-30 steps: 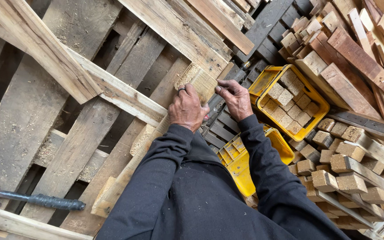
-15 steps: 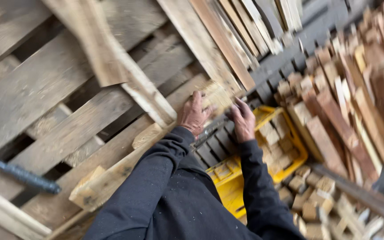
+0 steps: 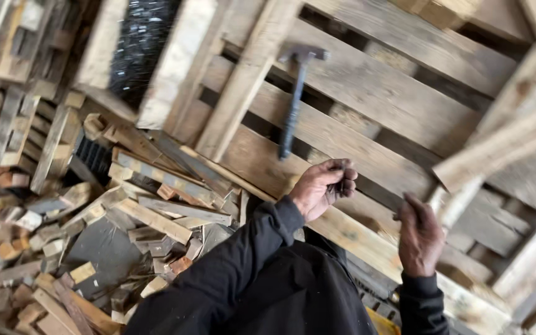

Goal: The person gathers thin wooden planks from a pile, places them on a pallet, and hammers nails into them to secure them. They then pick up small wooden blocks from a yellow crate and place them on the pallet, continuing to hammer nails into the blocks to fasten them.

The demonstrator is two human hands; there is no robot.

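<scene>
While both hands hover over the weathered grey wooden pallet (image 3: 404,80), the fingers (image 3: 342,180) of the left hand (image 3: 321,189) are curled together, and whether something small is pinched cannot be told. The right hand (image 3: 420,239) is loosely curled, holding nothing. The dark steel hammer (image 3: 294,102) lies on the pallet slats, near the left hand; it is judged heavy at the head and stiff (best taken at the handle). No packages or labels are seen.

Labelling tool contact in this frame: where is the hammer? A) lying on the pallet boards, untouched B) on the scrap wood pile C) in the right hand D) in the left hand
A: the hammer lies on the pallet boards, above the left hand and the right hand, touched by neither.
</scene>
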